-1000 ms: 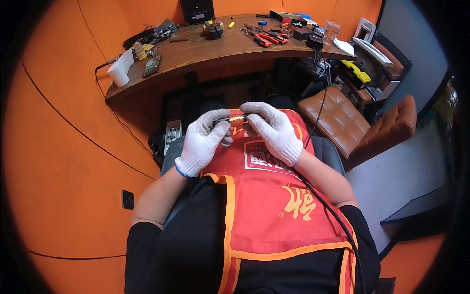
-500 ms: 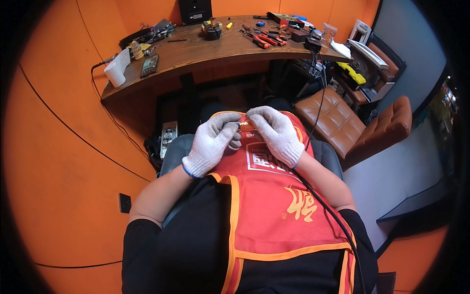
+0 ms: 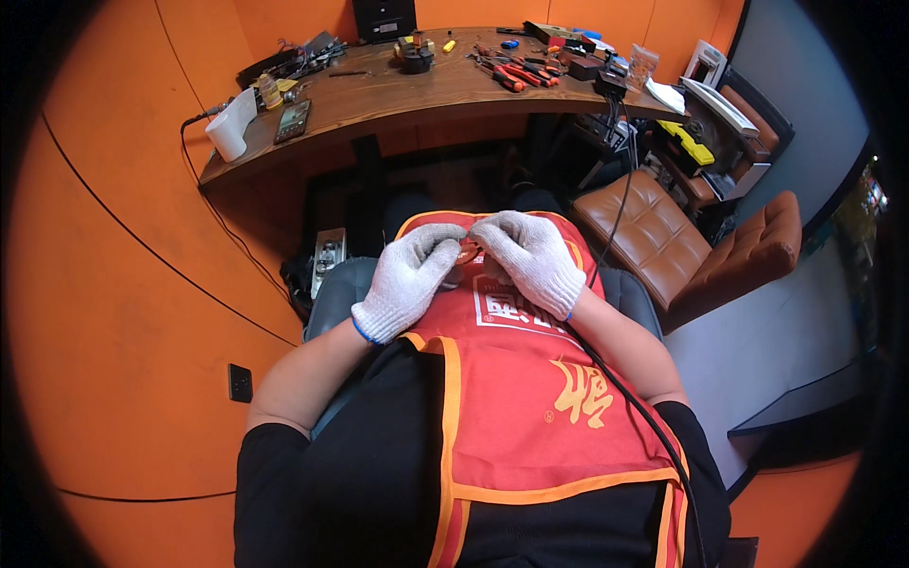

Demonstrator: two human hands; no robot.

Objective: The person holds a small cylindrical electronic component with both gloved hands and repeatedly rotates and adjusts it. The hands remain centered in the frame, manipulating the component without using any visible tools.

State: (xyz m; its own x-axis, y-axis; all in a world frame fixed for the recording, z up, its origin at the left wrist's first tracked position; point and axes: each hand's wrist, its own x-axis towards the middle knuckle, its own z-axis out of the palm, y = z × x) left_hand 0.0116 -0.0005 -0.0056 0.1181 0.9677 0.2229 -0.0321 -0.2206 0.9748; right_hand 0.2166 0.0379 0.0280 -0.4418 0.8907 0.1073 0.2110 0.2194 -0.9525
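Both hands wear white knitted gloves and meet above my lap, over a red apron (image 3: 559,454) with orange trim. My left hand (image 3: 405,282) is closed, thumb against fingers in a pinch. Fingertips of my right hand (image 3: 528,257), also pinched together, come right up against the left ones. Between them shows a small reddish-orange piece (image 3: 468,254), perhaps thin and curved; its kind is too small to tell, and the gloves cover most of it.
Across from me, a brown wooden desk (image 3: 379,106) carries several red-handled pliers (image 3: 516,76), a phone (image 3: 293,120), a white paper roll (image 3: 227,135) and a dark round holder (image 3: 414,59). A brown padded chair (image 3: 653,222) stands at right. One black cable (image 3: 625,402) runs over my right forearm.
My fingertips have come closer together, the right hand shifting slightly left. A small dark tip at the left fingers no longer shows; the reddish-orange piece does. The whole view has shifted a little.
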